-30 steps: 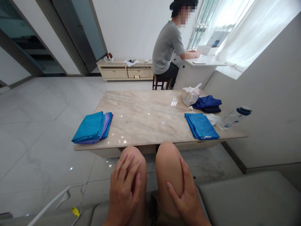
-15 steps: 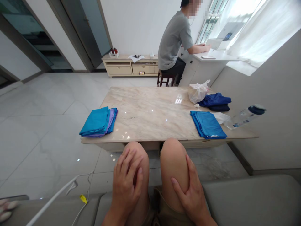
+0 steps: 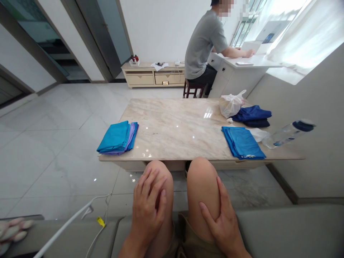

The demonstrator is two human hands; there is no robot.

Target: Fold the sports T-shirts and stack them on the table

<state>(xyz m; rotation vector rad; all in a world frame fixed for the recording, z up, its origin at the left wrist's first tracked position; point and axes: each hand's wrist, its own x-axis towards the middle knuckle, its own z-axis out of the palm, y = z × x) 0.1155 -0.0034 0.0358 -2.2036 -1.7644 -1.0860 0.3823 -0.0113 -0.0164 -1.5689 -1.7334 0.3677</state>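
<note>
My left hand (image 3: pixel 149 204) rests on my left knee with its fingers spread and nothing in it. Along the outer side of my right thigh lies my right hand (image 3: pixel 221 222), thumb apart from the fingers, also holding nothing. In front of my knees stands a low marble-topped table (image 3: pixel 166 125). A stack of folded teal and purple cloths (image 3: pixel 114 138) sits at its left front corner. Toward the right front lies a folded blue cloth (image 3: pixel 243 143) with a small white print. Neither hand touches the table or the cloths.
Beyond the blue cloth are a clear bottle (image 3: pixel 288 135), dark blue fabric (image 3: pixel 252 115) and a white plastic bag (image 3: pixel 232 104). A person in grey (image 3: pixel 204 46) sits at a white desk (image 3: pixel 239 75). A white cable (image 3: pixel 64 225) crosses the grey sofa (image 3: pixel 290 229) at left.
The whole view has shifted slightly, so the scene appears farther right. Both hands stay in place on my legs, and the cloths have not moved on the table.
</note>
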